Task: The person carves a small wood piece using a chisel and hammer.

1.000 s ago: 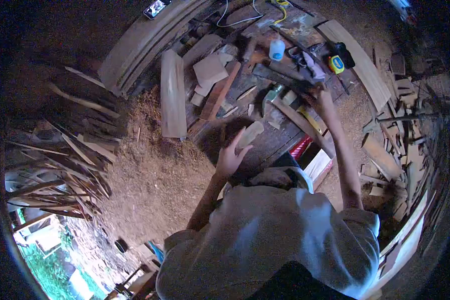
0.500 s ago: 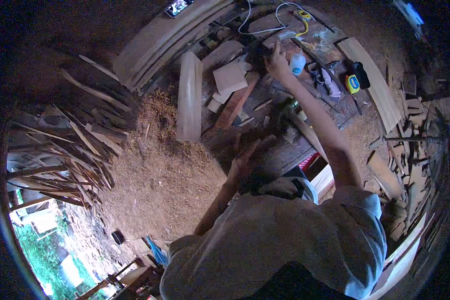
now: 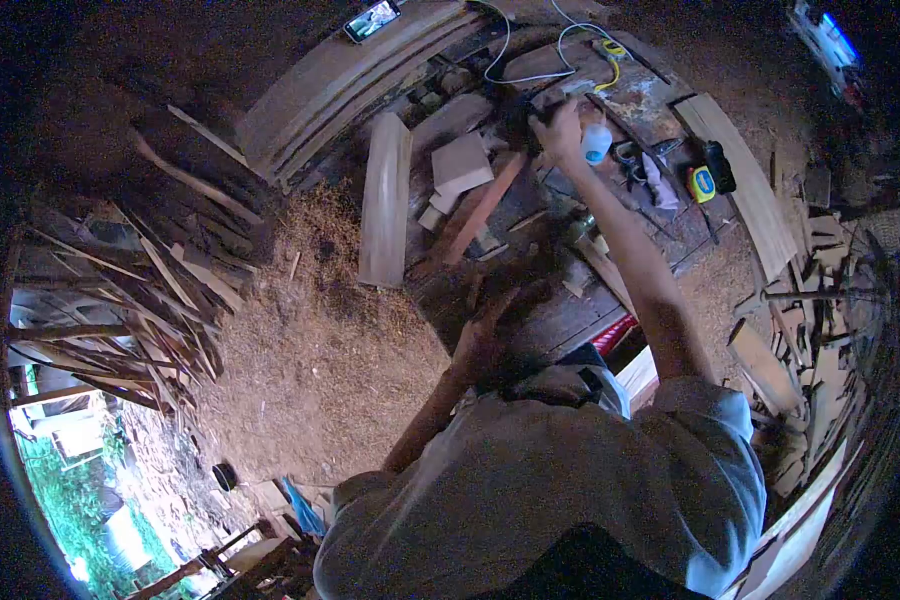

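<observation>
My right hand [image 3: 562, 130] reaches far out over the workbench [image 3: 560, 320], its fingers curled beside a small grey piece [image 3: 547, 98]. Whether it grips anything is hard to make out. Just right of it stands a white and blue bottle [image 3: 596, 143]. Near the bench's close edge is my left hand [image 3: 482, 330], in shadow, thumb and fingers apart; nothing shows in it. Ahead of it lie a reddish wooden strip [image 3: 482, 210], a squarish wood block [image 3: 460, 165] and a long pale plank [image 3: 385, 200].
A yellow tape measure [image 3: 703, 183], a pinkish cloth [image 3: 659, 184] and a white cable [image 3: 530, 78] lie on the bench. A phone [image 3: 372, 20] rests on stacked boards at the back. Sawdust [image 3: 320, 370] covers the floor at left; scrap wood [image 3: 770, 370] is piled at right.
My right hand has drawn slightly back toward me, and its raised finger has curled in. My left hand stays in about the same place. The whole view has shifted a little.
</observation>
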Demonstrator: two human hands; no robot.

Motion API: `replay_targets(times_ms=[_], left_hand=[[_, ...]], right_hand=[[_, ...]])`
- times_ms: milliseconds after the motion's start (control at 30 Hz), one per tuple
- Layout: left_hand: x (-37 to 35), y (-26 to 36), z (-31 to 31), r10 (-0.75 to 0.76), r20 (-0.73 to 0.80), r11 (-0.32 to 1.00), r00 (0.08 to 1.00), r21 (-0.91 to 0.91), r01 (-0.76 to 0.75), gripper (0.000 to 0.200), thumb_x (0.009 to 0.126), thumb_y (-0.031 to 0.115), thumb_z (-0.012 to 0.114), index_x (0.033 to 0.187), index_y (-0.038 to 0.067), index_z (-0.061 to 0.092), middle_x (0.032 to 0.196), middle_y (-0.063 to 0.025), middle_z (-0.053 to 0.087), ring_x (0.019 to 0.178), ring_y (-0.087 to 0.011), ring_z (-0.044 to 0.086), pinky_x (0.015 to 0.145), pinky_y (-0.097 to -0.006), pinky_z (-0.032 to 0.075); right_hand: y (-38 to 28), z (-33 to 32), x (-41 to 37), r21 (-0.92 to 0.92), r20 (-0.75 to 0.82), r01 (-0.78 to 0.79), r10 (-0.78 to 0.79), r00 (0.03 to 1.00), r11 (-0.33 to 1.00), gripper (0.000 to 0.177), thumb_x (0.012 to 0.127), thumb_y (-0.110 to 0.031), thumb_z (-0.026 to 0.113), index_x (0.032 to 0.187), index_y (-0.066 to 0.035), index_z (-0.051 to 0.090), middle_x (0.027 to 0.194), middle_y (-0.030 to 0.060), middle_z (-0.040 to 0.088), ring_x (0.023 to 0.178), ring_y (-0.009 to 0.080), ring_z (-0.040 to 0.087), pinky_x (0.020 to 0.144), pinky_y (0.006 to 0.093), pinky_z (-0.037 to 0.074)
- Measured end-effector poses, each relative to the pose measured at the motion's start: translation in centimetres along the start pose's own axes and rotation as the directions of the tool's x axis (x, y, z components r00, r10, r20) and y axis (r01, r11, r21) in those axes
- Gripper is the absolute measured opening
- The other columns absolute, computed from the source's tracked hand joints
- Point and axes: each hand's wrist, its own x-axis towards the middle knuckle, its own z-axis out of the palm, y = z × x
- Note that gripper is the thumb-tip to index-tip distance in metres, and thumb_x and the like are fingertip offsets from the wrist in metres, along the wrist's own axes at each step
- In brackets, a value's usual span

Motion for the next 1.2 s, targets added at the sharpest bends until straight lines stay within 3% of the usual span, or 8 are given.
replay_targets(times_ms=[67,400,500,600,733,867,1000,1200], left_hand=[[-0.5,-3.5,1.8,-0.108,0.093,0.990,0.990,0.105,0.098,0.059,0.079,0.003,0.051,0.137,0.007,0.039,0.132,-0.0178,0.049,0.121,-0.0322,0.049,0.100,-0.0390,0.039],[0.8,1.5,-0.1,-0.238,0.073,0.971,0.969,0.006,0.238,0.058,0.086,0.031,0.063,0.136,0.010,0.041,0.123,-0.0184,0.055,0.115,-0.0317,0.053,0.091,-0.0367,0.045],[0.6,-0.5,0.9,-0.167,0.001,0.980,0.986,-0.114,0.166,0.057,0.085,0.028,0.066,0.133,0.008,0.044,0.121,-0.0192,0.057,0.113,-0.0311,0.055,0.088,-0.0360,0.046],[1.1,0.4,1.2,-0.174,-0.039,0.983,0.984,-0.073,0.171,0.055,0.083,0.027,0.068,0.128,0.004,0.049,0.117,-0.0204,0.059,0.109,-0.0298,0.058,0.086,-0.0352,0.047],[1.2,1.0,2.9,-0.133,-0.129,0.991,0.983,-0.036,0.129,0.057,0.077,0.032,0.073,0.125,0.007,0.054,0.105,-0.0240,0.062,0.097,-0.0319,0.063,0.077,-0.0347,0.050],[1.3,1.5,4.5,-0.108,-0.196,0.976,0.975,0.164,0.141,0.057,0.075,0.034,0.075,0.123,0.009,0.057,0.087,-0.0257,0.063,0.079,-0.0383,0.064,0.066,-0.0374,0.051],[1.5,1.4,4.7,-0.066,-0.230,0.974,0.971,0.195,0.112,0.057,0.073,0.035,0.076,0.121,0.011,0.058,0.078,-0.0256,0.062,0.072,-0.0395,0.063,0.061,-0.0386,0.051],[1.4,2.0,4.1,-0.019,-0.210,0.956,0.978,0.283,0.079,0.060,0.074,0.039,0.074,0.125,0.012,0.056,0.078,-0.0240,0.063,0.070,-0.0378,0.064,0.060,-0.0381,0.050]], right_hand=[[-2.4,-1.9,0.3,0.139,-0.200,0.200,-0.170,0.965,0.970,0.048,0.070,-0.022,0.074,0.107,0.002,0.055,0.088,0.0218,0.063,0.082,0.0401,0.061,0.074,0.0428,0.049],[-12.0,-17.7,-4.5,0.269,-0.051,0.354,-0.354,0.934,0.896,0.044,0.077,-0.030,0.070,0.107,0.001,0.058,0.102,0.0171,0.064,0.092,0.0324,0.062,0.085,0.0379,0.049],[-12.8,-22.5,-9.1,0.689,0.007,0.115,-0.165,0.986,0.715,0.039,0.077,-0.020,0.072,0.106,0.001,0.058,0.099,0.0088,0.065,0.089,0.0185,0.062,0.083,0.0315,0.049],[-12.7,-27.0,-13.6,0.731,0.286,-0.253,0.053,0.957,0.633,0.032,0.077,-0.011,0.072,0.104,0.000,0.060,0.094,0.0025,0.064,0.084,0.0090,0.058,0.078,0.0255,0.047],[-10.1,-28.1,-18.2,0.645,0.212,-0.256,0.153,0.965,0.720,0.015,0.082,-0.008,0.067,0.081,-0.004,0.052,0.070,0.0017,0.056,0.061,0.0091,0.052,0.054,0.0237,0.041],[-8.6,-27.6,-21.2,0.714,0.124,-0.425,0.497,0.859,0.556,0.018,0.078,-0.014,0.073,0.081,-0.003,0.058,0.077,-0.0016,0.059,0.070,0.0066,0.052,0.064,0.0228,0.042],[-10.7,-27.8,-21.3,0.572,-0.159,-0.198,0.345,0.925,0.796,0.015,0.080,-0.008,0.069,0.081,-0.002,0.056,0.075,0.0021,0.054,0.069,0.0086,0.051,0.063,0.0241,0.042],[-10.6,-26.2,-20.5,0.696,-0.119,-0.148,0.316,0.941,0.703,0.019,0.068,-0.002,0.067,0.084,0.000,0.056,0.083,0.0036,0.058,0.079,0.0102,0.053,0.073,0.0248,0.043]])
